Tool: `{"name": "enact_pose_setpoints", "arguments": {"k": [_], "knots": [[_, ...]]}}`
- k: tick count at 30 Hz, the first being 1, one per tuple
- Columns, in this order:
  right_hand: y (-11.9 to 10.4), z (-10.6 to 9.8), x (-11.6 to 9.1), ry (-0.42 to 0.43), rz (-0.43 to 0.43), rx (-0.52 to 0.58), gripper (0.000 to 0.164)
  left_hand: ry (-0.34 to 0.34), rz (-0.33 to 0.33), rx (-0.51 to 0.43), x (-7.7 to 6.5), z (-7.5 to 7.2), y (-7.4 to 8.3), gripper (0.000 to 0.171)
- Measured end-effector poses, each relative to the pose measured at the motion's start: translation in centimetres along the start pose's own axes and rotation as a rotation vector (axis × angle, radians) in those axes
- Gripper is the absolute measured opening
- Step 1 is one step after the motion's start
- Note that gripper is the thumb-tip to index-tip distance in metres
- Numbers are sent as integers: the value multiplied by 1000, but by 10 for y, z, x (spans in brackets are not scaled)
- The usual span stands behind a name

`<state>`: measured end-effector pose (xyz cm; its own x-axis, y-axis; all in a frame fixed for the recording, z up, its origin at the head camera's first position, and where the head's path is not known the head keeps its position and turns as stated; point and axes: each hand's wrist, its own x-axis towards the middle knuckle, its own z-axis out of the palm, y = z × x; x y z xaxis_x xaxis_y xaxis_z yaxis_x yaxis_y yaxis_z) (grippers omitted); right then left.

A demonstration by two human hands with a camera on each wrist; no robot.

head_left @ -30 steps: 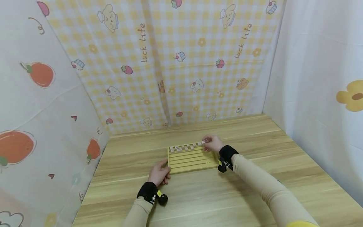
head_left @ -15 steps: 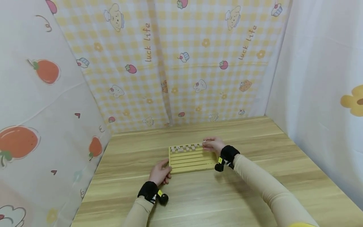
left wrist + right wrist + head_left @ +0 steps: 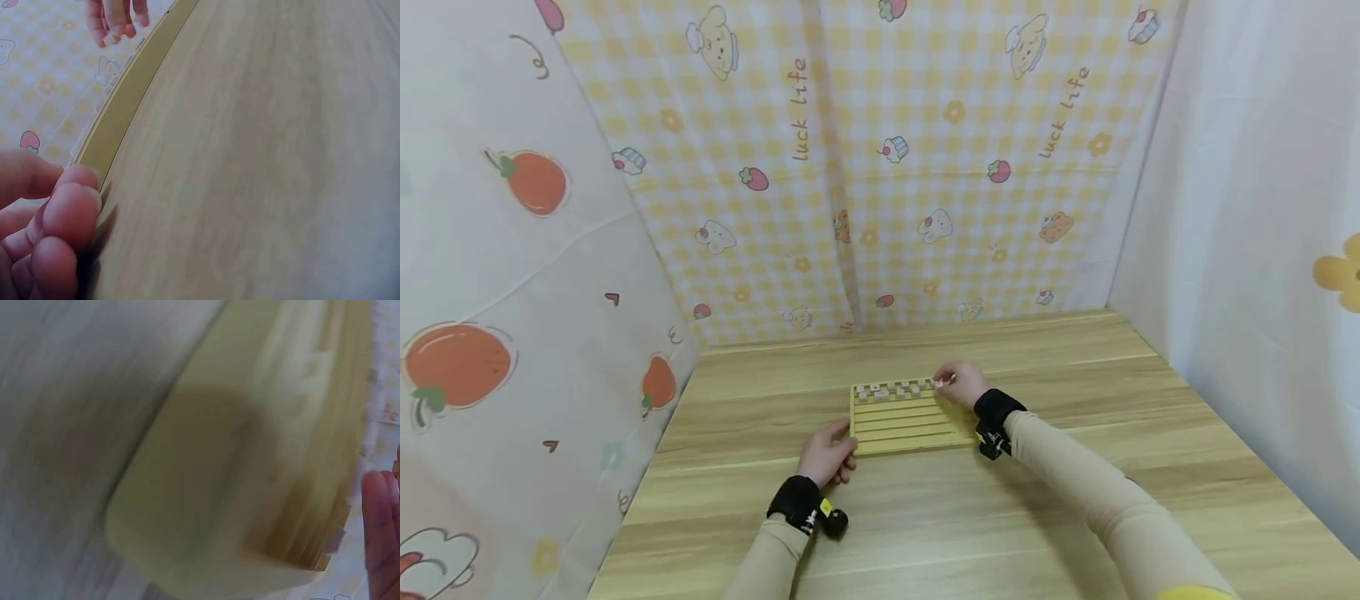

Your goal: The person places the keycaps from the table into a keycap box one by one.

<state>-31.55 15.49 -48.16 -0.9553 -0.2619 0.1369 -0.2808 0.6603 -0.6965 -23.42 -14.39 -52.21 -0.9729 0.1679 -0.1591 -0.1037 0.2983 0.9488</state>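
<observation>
A yellow slotted tray (image 3: 910,427) lies on the wooden table with several ridges running across it. Small whitish tiles (image 3: 891,387) stand in its two back rows; marks on them are too small to read. My left hand (image 3: 826,457) grips the tray's front left corner, thumb on top, and its curled fingers (image 3: 69,215) show at the yellow edge in the left wrist view. At the back right corner, my right hand (image 3: 966,385) pinches a small white tile (image 3: 937,384) at the end of the back row. The right wrist view is blurred, showing only a fingertip (image 3: 380,519).
The wooden table (image 3: 910,525) stretches around the tray on all sides. Behind it hangs a yellow checked cloth (image 3: 925,125). White printed curtains stand at the left (image 3: 595,275) and right (image 3: 1225,208).
My right hand has brought the small white tile down from above the tray to the end of the back row. The left hand keeps its grip; the head view has shifted slightly.
</observation>
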Motion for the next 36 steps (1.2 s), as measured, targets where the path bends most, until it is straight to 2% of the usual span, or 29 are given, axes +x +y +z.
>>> {"name": "enact_pose_setpoints", "arguments": {"k": [4, 9, 15, 21, 26, 30, 33, 34, 36], "knots": [[-1, 4, 2, -29, -50, -153, 12, -2, 3, 0, 0, 0, 0, 56], [-5, 9, 4, -33, -22, -228, 11, -3, 26, 17, 0, 0, -4, 55], [-2, 18, 7, -38, -13, -302, 8, -4, 22, 37, 0, 2, -5, 54], [-9, 18, 10, -52, 16, -320, 8, -9, 15, 33, -1, 0, -1, 55], [-6, 20, 12, -41, 30, -345, 10, -9, 10, 24, -1, 0, 2, 55], [-4, 21, 13, -33, 38, -325, 13, -11, 7, 21, -1, -1, 2, 55], [-5, 20, 11, -31, 20, -308, 13, -10, 4, 22, -1, -1, 0, 55], [-3, 20, 11, -16, -16, -312, 12, -10, 1, 22, -1, -1, 0, 55], [-5, 19, 10, -11, -33, -318, 10, -9, 1, 23, -1, 0, 0, 55]]}}
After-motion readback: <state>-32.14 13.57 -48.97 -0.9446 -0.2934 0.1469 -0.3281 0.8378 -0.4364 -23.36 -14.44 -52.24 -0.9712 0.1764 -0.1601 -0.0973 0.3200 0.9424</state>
